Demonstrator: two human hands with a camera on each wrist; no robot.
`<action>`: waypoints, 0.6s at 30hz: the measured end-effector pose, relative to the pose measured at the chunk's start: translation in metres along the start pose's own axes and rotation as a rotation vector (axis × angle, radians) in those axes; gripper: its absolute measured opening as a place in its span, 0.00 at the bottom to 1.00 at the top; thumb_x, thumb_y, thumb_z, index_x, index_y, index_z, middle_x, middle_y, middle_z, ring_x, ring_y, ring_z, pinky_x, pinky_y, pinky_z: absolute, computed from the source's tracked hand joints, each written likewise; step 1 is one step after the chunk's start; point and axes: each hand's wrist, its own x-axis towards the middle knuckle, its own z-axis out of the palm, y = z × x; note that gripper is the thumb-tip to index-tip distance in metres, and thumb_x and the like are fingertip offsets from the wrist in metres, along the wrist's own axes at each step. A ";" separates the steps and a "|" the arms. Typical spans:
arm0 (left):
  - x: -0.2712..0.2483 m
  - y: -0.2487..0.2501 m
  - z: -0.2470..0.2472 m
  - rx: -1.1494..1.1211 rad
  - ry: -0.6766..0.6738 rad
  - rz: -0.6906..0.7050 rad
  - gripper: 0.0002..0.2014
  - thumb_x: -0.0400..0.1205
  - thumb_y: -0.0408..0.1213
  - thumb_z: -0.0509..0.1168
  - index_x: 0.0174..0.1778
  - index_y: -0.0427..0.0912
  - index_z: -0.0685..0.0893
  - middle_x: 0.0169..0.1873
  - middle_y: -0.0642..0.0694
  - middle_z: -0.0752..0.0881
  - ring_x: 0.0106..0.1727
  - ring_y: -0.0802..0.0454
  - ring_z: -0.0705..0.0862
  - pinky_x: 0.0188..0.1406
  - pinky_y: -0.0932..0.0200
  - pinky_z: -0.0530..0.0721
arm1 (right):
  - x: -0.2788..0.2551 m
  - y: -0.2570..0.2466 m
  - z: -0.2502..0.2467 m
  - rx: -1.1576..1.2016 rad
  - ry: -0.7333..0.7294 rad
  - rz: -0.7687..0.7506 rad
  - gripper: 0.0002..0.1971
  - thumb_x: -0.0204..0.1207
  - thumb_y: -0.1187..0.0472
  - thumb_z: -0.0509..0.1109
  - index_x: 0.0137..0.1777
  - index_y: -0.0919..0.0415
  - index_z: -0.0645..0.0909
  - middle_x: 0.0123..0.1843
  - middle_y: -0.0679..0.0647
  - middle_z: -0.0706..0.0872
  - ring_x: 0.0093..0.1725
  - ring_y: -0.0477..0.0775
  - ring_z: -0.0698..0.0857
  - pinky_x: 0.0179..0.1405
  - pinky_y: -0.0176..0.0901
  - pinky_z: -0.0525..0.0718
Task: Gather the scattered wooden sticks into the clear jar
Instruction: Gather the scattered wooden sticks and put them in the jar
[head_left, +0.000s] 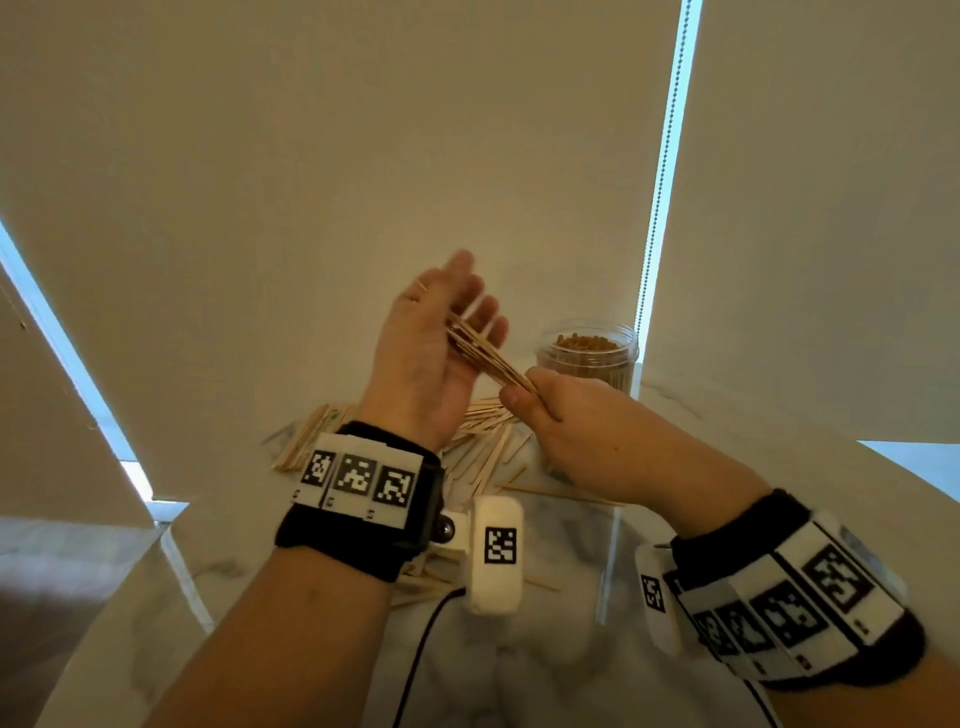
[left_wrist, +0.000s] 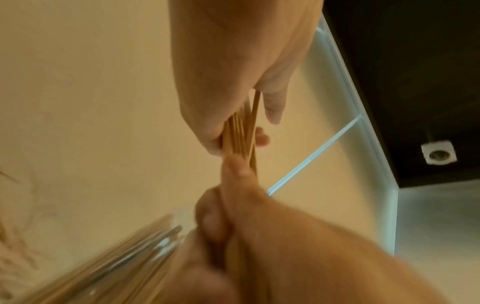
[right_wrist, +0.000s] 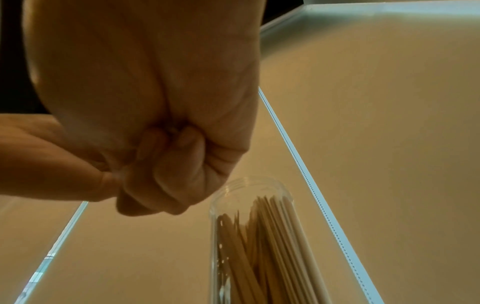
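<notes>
Head view: the pale marbled desk (head_left: 597, 670) narrows toward 12 o'clock, where it meets cream window blinds (head_left: 311, 156); its right edge curves away at 3 o'clock, and bare surface lies open at 6 o'clock between the two forearms. Both hands are raised above the desk. The left hand (head_left: 426, 353) is upright, palm facing 3 o'clock, its fingers (head_left: 485, 312) straight and slightly spread, with the far end of a bundle of sticks (head_left: 488, 358) resting against the palm. The right hand (head_left: 566, 410) has its fingers curled tight round the near end of that bundle, thumb on top, so the bundle slants from 10 o'clock down to 4 o'clock between the hands. The sticks are thin, flat, pale wood strips. More loose sticks (head_left: 483, 447) lie in a fanned, crisscrossed heap on the desk directly under the hands, some trailing toward 6 o'clock. The clear jar (head_left: 589, 353) stands upright at 2 o'clock from the right hand, near the back edge of the desk, round, ribbed at the rim, open-topped and packed with upright sticks. In the right wrist view the fist (right_wrist: 161, 164) hangs just above and left of the jar's mouth (right_wrist: 249, 185). Black wristbands with white coded tags (head_left: 358, 478) wrap both wrists.
</notes>
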 end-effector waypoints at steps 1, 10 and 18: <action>0.001 0.006 -0.001 -0.030 0.049 0.047 0.15 0.83 0.44 0.74 0.57 0.40 0.79 0.42 0.48 0.84 0.35 0.55 0.84 0.42 0.54 0.88 | -0.001 -0.001 -0.001 0.003 -0.021 -0.004 0.17 0.87 0.40 0.50 0.45 0.47 0.72 0.35 0.46 0.81 0.33 0.44 0.81 0.36 0.42 0.80; -0.006 -0.020 0.014 0.118 0.046 0.019 0.11 0.92 0.37 0.61 0.68 0.39 0.78 0.28 0.47 0.80 0.27 0.53 0.82 0.36 0.54 0.89 | 0.000 0.003 -0.003 -0.059 0.097 0.015 0.15 0.82 0.39 0.62 0.47 0.50 0.79 0.36 0.47 0.83 0.34 0.45 0.84 0.37 0.42 0.85; -0.009 -0.013 0.008 0.518 -0.063 0.033 0.18 0.92 0.45 0.58 0.60 0.38 0.90 0.46 0.42 0.94 0.47 0.46 0.92 0.56 0.49 0.89 | 0.002 0.005 -0.006 -0.211 0.148 -0.010 0.12 0.81 0.42 0.65 0.52 0.47 0.83 0.37 0.44 0.84 0.35 0.42 0.83 0.36 0.35 0.82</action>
